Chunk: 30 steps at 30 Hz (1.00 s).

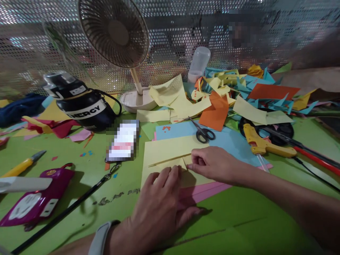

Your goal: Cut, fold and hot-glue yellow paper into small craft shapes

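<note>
Pale yellow sheets (156, 152) lie over blue sheets (233, 145) and pink sheets (204, 191) on the green table. My left hand (162, 198) rests on the yellow paper, its fingers slightly bent and its thumb spread to the right. Just right of its fingertips, my right hand (212, 163) is closed in a pinch at a small upright flap of yellow paper (183, 163). A thin yellow strip (170, 160) lies above my left fingers, its right end by my right hand. Black-handled scissors (203, 134) lie on the sheets behind my hands.
At the back are a fan (139, 101), a black bottle (87, 106) and a heap of paper scraps (215, 88). A phone (123, 141) lies at centre left. To the right is a yellow glue gun (265, 145); a purple packet (42, 198) lies at left.
</note>
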Available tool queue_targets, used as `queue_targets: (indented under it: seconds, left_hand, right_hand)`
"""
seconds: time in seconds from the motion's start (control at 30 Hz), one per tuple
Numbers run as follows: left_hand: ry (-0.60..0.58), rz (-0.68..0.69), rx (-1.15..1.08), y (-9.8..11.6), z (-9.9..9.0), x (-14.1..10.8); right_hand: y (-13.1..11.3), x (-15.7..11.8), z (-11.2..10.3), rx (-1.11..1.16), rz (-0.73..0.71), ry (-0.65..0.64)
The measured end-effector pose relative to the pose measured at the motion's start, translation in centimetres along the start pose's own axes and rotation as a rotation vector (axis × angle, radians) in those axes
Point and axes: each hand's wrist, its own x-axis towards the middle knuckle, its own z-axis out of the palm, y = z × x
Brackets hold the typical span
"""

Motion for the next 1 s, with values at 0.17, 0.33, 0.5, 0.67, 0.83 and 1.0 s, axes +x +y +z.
queue_targets:
  seconds: [0.17,0.33,0.5,0.67,0.83,1.0]
  left_hand:
    - [0.008,-0.009,-0.008,0.0,-0.1,-0.1]
    - [0.043,-0.028,0.020,0.1,0.0,-0.3]
    - [0.063,-0.018,0.032,0.1,0.2,-0.4]
    - [0.036,-0.031,0.020,0.1,0.3,-0.2]
    - [0.003,-0.048,0.005,0.2,0.2,-0.1]
    - [0.011,-0.037,-0.003,0.2,0.0,-0.2]
  right_hand:
    - [-0.1,0.0,0.3,-0.020,0.022,0.032]
    - [-0.1,0.0,0.5,-0.036,0.015,0.066]
    - [0.1,0.1,0.5,0.018,0.035,0.055]
    - [0.4,-0.4,0.4,0.037,-0.042,0.098]
    - [0.2,-1.8,0.3,-0.230,-0.286,0.112]
    - [0.6,-2.6,1.4,-0.500,-0.401,0.129]
